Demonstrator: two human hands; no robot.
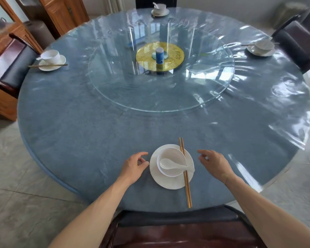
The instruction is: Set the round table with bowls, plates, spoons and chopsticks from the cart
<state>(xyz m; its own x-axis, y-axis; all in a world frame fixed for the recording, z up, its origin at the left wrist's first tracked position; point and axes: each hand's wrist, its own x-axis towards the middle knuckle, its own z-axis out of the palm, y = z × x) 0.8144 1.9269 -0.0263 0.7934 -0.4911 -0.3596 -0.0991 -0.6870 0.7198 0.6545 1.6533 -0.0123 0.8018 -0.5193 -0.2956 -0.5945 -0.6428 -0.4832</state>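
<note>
Near place setting on the round blue-clothed table [79,126] under clear plastic. The left hand [132,166] and right hand [214,162] flank a round white plate [168,183], each with fingers loosely curled and holding nothing. The left hand's fingertips lie just beside the plate's rim; the right hand is set a little further off. A white ceramic bowl [170,154] sits on the plate between the hands, with a white ceramic spoon [172,164] resting in it, handle toward the right hand. A pair of golden-brown chopsticks [185,176] lies across the plate's right edge, long axis running away from the person, nearer the right hand. This setting appears complete; three further settings, each with its plate, stand at the far side.
</note>
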